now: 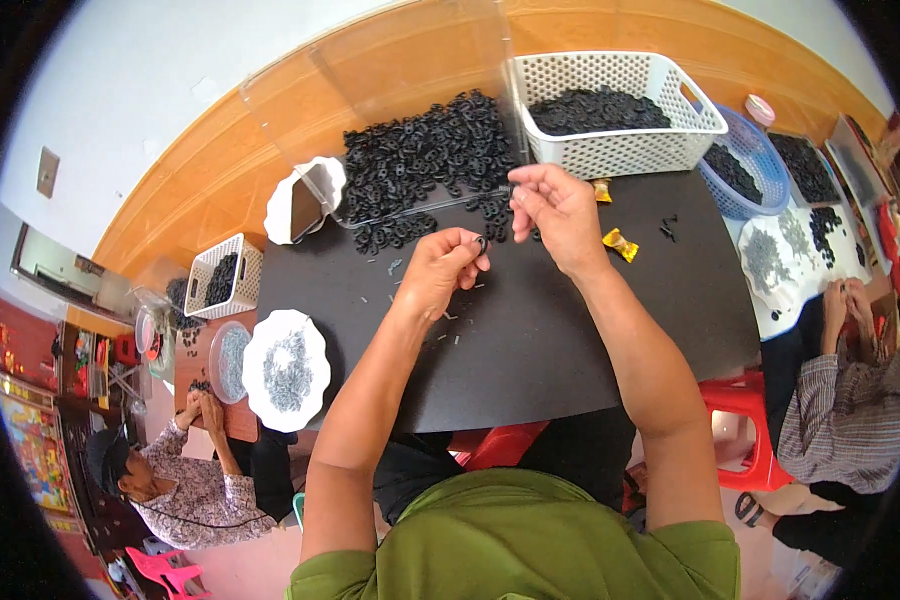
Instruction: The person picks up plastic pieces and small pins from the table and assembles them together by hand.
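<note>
Over the dark table [560, 350], my left hand [438, 268] pinches a small black ring-shaped part [482, 243] between thumb and forefinger. Up and to its right, my right hand [560, 212] is closed in a pinch close to the clear bin's front corner. A tiny dark bit shows at those fingertips, too small to name. Beyond both hands, a heap of small black parts with holes [425, 150] fills the clear plastic bin [410, 213]. More of these parts [395, 232] lie spilled along its front edge. Several thin clear pins [395, 267] are scattered near my left hand.
A white perforated basket [620, 155] of black parts stands at the back right. Yellow wrapped candies [620, 245] lie before it. At the left edge sits a white scalloped dish [260, 395] of clear pins. Co-workers sit at left [185, 500] and right [850, 410].
</note>
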The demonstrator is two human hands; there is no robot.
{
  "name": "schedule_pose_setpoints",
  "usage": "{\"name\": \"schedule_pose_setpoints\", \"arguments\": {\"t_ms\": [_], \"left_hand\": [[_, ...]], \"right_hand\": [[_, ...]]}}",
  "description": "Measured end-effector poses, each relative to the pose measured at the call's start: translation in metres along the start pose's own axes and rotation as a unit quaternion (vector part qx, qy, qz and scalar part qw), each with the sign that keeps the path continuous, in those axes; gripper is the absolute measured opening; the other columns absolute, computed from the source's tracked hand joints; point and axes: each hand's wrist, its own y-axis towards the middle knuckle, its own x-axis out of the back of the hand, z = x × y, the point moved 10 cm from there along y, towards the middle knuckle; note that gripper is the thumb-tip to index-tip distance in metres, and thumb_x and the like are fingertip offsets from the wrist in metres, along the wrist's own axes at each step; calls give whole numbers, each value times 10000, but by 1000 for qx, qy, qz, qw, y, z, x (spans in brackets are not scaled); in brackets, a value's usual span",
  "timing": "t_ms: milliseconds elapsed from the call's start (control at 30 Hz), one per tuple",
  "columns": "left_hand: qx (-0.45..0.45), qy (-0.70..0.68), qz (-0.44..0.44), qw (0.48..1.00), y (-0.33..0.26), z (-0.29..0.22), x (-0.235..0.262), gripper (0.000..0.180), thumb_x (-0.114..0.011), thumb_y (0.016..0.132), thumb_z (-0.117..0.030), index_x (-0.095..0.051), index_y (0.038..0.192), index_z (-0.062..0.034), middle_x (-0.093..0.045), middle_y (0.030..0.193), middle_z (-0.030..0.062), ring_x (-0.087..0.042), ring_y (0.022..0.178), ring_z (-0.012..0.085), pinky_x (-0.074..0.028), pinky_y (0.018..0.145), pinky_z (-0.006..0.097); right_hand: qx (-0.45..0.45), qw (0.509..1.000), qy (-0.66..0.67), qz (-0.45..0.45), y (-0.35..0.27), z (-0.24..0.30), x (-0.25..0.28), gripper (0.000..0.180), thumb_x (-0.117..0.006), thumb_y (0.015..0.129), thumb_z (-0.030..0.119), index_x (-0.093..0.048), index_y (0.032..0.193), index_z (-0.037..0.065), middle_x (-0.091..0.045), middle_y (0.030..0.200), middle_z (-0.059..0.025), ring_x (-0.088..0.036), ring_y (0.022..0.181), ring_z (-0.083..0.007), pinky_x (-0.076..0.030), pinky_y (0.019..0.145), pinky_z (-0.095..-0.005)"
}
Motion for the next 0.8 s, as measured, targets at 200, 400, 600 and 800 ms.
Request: {"name": "schedule_pose_setpoints", "arguments": {"t_ms": [200, 400, 600, 800], "left_hand": [[-49, -199, 34, 978, -28, -10, 10, 197, -514, 859, -76, -556, 1037, -5, -596, 736, 57, -512, 574, 81, -416, 523, 197], [-106, -204, 35, 973, -34, -25, 10, 249, -502, 867, -78, -526, 1105, -10, -599, 761, 66, -518, 592, 81, -441, 542, 204], [-113, -168, 29, 979, -35, -27, 13, 238, -490, 873, -75, -531, 1099, -17, -599, 760, 58, -522, 585, 71, -441, 542, 190], [-108, -160, 27, 981, -35, -27, 13, 232, -482, 872, -62, -538, 1092, -18, -599, 761, 57, -517, 584, 69, -439, 540, 185]], "right_hand": [[-28, 994, -41, 97, -21, -8, -45, 152, -499, 828, -19, -532, 975, -41, -544, 738, -69, -524, 543, -80, -447, 449, -208], [-44, 991, -60, 107, -28, -18, -57, 161, -498, 818, -23, -534, 974, -21, -548, 723, -29, -503, 529, -43, -429, 434, -181], [-44, 991, -74, 101, -29, -20, -61, 154, -503, 818, -31, -541, 967, -16, -547, 706, -21, -502, 531, -38, -425, 438, -175], [-47, 990, -94, 91, -30, -16, -56, 169, -497, 821, -54, -538, 983, -30, -549, 736, -49, -521, 553, -63, -450, 461, -188]]}}
